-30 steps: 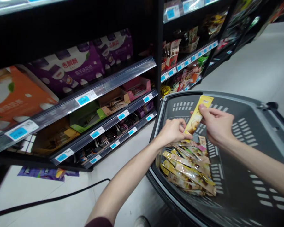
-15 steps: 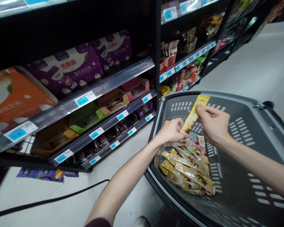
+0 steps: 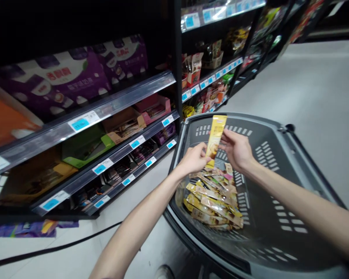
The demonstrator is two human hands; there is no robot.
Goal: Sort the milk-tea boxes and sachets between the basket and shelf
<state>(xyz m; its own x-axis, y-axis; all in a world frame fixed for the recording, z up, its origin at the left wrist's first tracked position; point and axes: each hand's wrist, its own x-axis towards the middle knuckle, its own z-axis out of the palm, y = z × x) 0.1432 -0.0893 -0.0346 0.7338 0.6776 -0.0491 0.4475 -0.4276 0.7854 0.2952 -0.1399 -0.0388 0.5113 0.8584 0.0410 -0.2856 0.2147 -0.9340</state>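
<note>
A long yellow stick sachet (image 3: 216,135), printed with a drink picture, stands nearly upright above the basket. My left hand (image 3: 194,158) is closed, pinching its lower end between thumb and fingers. From the other side my right hand (image 3: 239,150) grips the sachet's right edge, its fingers bent and partly hidden behind it. Below both hands, a pile of yellow and beige stick sachets (image 3: 218,203) lies in the grey shopping basket (image 3: 261,201), along its left side.
Store shelving on the left carries purple boxes (image 3: 66,79), an orange box (image 3: 8,116), a green open carton (image 3: 84,145) and a pink carton (image 3: 155,108). Purple packages (image 3: 26,229) lie low at left near a black cable (image 3: 61,246). Pale floor (image 3: 302,81) extends beyond the basket.
The view has shifted, so shelves and basket sit further left. The sachet has turned more upright, its front facing me. My right thumb has moved off the sachet's upper front toward its right edge.
</note>
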